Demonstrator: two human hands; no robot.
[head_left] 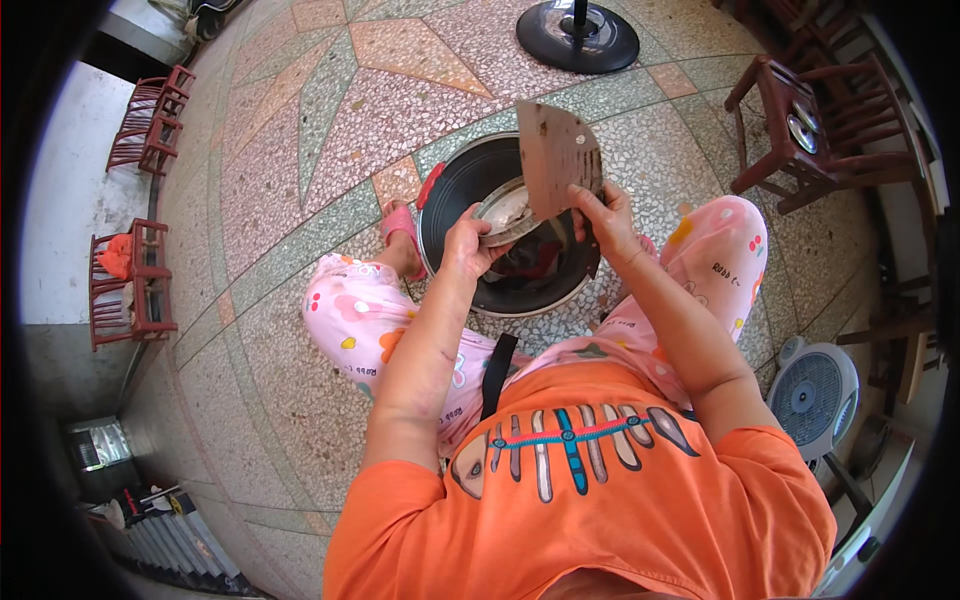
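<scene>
My left hand is closed on the rim of a shallow round dish with a metallic edge and a whitish inside. In my right hand, pinched between thumb and fingers, is a flat brownish panel with one curved side, a few small holes and short dark slots. The panel stands nearly upright just right of the dish, overlapping its edge; whether the two touch I cannot tell. Both are held over a wide black tub with a red handle, set between my feet. Dark and reddish things lie in its bottom, too shadowed to name.
A round black stand base is on the speckled tile floor beyond the tub. Wooden chairs stand on the right and left, one left chair bearing an orange cloth. A grey fan is by my right side.
</scene>
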